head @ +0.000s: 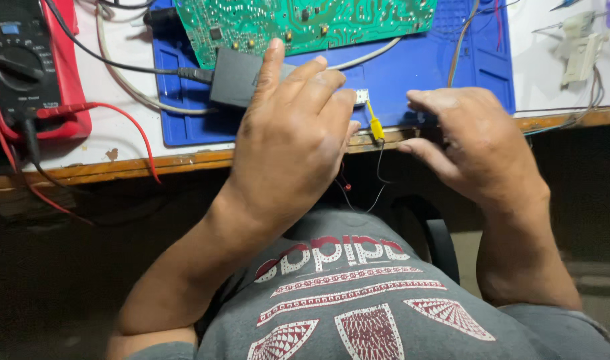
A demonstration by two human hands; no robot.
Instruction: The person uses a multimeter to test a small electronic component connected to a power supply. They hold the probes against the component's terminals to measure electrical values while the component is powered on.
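My left hand (291, 137) lies over the front edge of the blue work mat (438, 67), fingers together, its fingertips resting on a black box-shaped adapter (235, 77). A small white part (362, 97) with a yellow-sleeved lead (375, 125) sits just past its fingers. My right hand (475, 143) hovers at the table edge to the right, fingers curved and apart, holding nothing that I can see. A green circuit board (305, 23) lies on the mat beyond both hands. Thin dark wires (378, 180) hang off the table edge between my hands.
A black and red multimeter (25, 67) stands at the far left with red and black probe leads (128, 123) trailing over the white table (125, 143). White connectors and small parts (581, 47) lie at the far right. The wooden table edge (151, 165) runs across.
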